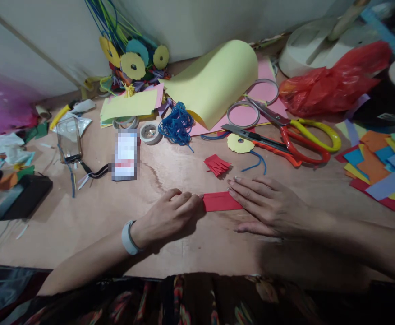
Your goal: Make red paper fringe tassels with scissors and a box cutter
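Only the head view on my feed, so here goes. Both hands meet on a small flat strip of red folded paper (222, 201), which lies on the bare wooden tabletop (99, 212) right in front of the person, just about centre frame.

The left hand (170, 212), the one with a pale band on the wrist (128, 238), is curled over. Its fingertips are bunched together against the strip's left end. I can't tell if the thumb is tucked under the paper or only pushing at the edge.

The right hand (272, 207) lies palm down with straight fingers held close together, and the tips rest on the strip's right end. My read is that the flat hand pins the paper so it can't slide while the other end gets worked.

Just beyond the strip sits a little fringed piece of red paper (217, 164), apart from both hands. Further back there's a pair of scissors with red and yellow handles (302, 140), a tangle of blue cord (176, 124) and a big curled sheet of pale yellow paper (214, 81). At the right edge is a heap of mixed coloured paper offcuts (380, 167). It all looks parked within arm's reach, with the middle left free for the hands.
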The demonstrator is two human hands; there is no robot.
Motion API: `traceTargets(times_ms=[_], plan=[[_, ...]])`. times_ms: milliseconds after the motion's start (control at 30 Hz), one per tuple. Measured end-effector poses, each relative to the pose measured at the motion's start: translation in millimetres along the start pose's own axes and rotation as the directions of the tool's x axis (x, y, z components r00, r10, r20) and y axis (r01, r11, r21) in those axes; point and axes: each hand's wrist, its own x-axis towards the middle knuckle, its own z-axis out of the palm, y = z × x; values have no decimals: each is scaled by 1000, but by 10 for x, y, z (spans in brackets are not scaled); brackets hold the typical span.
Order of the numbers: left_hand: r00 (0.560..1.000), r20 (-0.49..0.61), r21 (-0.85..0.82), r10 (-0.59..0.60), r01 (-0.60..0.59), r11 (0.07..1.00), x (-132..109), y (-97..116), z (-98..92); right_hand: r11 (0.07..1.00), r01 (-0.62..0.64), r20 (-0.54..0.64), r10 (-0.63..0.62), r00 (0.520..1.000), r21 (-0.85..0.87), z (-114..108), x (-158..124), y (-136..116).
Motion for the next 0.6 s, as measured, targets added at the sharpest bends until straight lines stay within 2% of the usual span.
traceTargets(times_ms=[167, 200, 233, 367, 467, 600], plan=[[982, -191, -54, -7, -4, 999, 56, -3, -39, 1000, 19, -1, -19, 1000, -9, 2, 2, 1], [980, -197, -82, -37, 21, 996, 93, 14, -26, 1000, 26, -3, -26, 1000, -10, 0, 5, 2], [984, -166, -94, -72, 57, 994, 132, 36, -2, 999, 30, -5, -30, 1000, -13, -2, 7, 4], [997, -31, -133, -74, 69, 989, 256, 144, 159, 999, 28, -12, -28, 1000, -25, 0, 19, 13], [995, -26, -139, -99, 94, 986, 301, 209, 244, 999, 31, -30, -32, 999, -35, 10, 30, 16], [992, -61, -120, -110, 102, 987, 302, 245, 229, 997, 26, -39, -29, 999, -77, 3, 38, 18]])
